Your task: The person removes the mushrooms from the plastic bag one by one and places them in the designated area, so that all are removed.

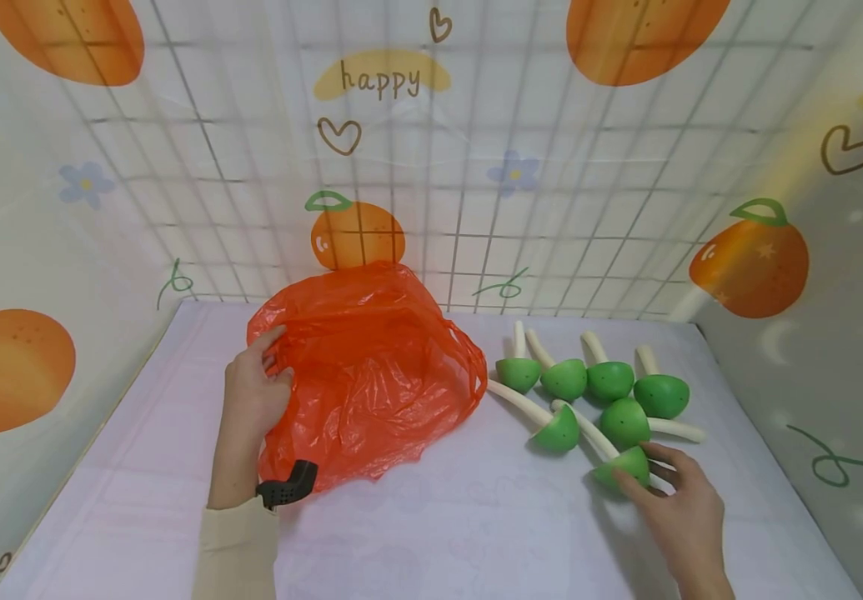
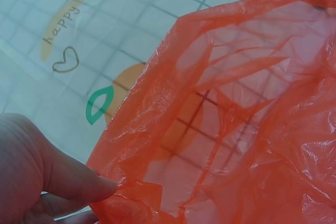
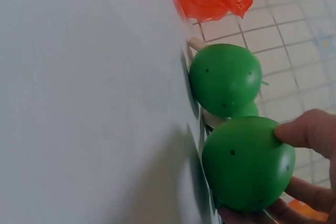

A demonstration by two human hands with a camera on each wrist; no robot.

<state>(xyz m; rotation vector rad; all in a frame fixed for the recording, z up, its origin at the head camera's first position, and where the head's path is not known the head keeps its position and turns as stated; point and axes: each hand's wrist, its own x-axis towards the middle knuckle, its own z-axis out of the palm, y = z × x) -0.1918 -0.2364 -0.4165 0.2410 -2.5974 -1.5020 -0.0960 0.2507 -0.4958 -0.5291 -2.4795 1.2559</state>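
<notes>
A thin red plastic bag (image 1: 371,375) spreads over the left half of the table, its mouth held apart. My left hand (image 1: 254,387) pinches the bag's left rim between thumb and fingers, as the left wrist view shows at the thumb (image 2: 100,184). To the right lie several toy mushrooms with green caps and white stems. My right hand (image 1: 682,504) grips the nearest mushroom (image 1: 629,468) by its cap, thumb on one side and fingers on the other. In the right wrist view that cap (image 3: 249,163) sits beside another green mushroom (image 3: 226,80).
Another mushroom (image 1: 557,429) lies close to the bag's right handle (image 1: 470,358). A row of mushrooms (image 1: 609,381) lies behind. A white cloth (image 1: 431,533) covers the table. Patterned curtains (image 1: 506,242) hang at the back and both sides, with a wire grid behind.
</notes>
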